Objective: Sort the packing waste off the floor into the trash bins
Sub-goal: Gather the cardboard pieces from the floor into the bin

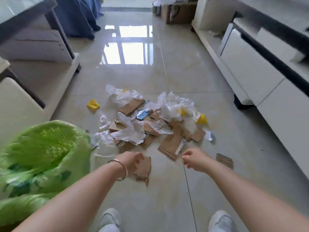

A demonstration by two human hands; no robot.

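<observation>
A heap of packing waste (150, 119) lies on the tiled floor: torn brown cardboard, crumpled white plastic film and small yellow scraps. My left hand (132, 160), with a bracelet on the wrist, is closed on a few torn cardboard pieces (144, 168) held just above the floor. My right hand (194, 159) hovers near a larger ribbed cardboard sheet (171, 145), fingers loosely curled, holding nothing that I can see. A bin lined with a green bag (41, 153) stands at my left, its mouth open.
A loose cardboard piece (224, 160) lies right of my right hand. A yellow scrap (93, 104) sits apart at the heap's left. White cabinets (250, 71) line the right side, furniture the left. A cardboard box (179, 13) stands far back. My shoes (109, 218) are at the bottom.
</observation>
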